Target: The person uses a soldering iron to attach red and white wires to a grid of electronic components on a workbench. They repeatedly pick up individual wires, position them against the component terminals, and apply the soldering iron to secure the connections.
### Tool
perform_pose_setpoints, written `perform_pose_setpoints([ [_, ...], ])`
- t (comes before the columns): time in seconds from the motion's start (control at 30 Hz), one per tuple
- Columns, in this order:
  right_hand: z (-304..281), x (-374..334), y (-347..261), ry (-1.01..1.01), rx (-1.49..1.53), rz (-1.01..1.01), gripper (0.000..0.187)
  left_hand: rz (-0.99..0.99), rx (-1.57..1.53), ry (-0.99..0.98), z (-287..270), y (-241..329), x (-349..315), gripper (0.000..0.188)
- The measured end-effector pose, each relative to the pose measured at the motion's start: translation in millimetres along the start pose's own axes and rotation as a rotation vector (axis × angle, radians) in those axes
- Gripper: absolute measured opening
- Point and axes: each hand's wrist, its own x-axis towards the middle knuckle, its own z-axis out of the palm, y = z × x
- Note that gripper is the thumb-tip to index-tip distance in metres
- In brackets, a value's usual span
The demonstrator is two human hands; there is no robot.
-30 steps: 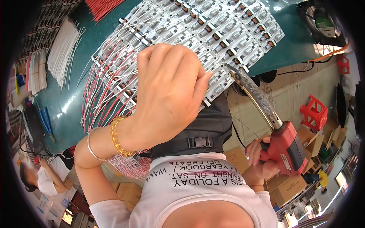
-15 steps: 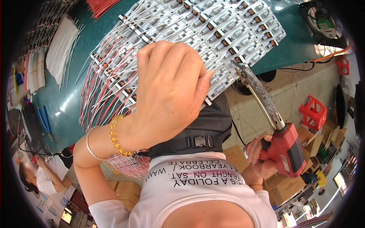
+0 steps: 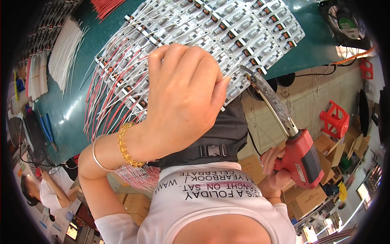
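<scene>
Left hand (image 3: 185,95) curled over silver-grey panel of small circuit boards (image 3: 254,32), upper centre of frame, on dark green surface (image 3: 71,136); its grip hidden, cannot tell
Right hand (image 3: 276,173), lower right, grip closed around red-and-black soldering gun (image 3: 301,156), dark tip (image 3: 246,70) near panel's lower right edge

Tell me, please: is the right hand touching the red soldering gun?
Touching: the head view shows the right hand holding the red soldering gun on its trigger side.

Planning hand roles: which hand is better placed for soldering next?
Likely the right hand: it holds the soldering gun, tip over the circuit boards; the left hand is curled over them.
</scene>
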Motion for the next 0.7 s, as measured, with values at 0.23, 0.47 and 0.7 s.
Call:
perform_pose_setpoints([
  [0.23,-11,-5,6,-0.032,-0.034,-0.023,0.083,0.003,0.003,0.003,0,0,0,0.018],
  [0.47,-35,-17,29,-0.067,0.182,-0.081,0.081,0.015,-0.031,0.077,-3,1,3,0.016],
  [0.7,-11,-9,5,0.001,0.157,-0.112,0.078,0.020,-0.115,0.010,-12,10,4,0.015],
])
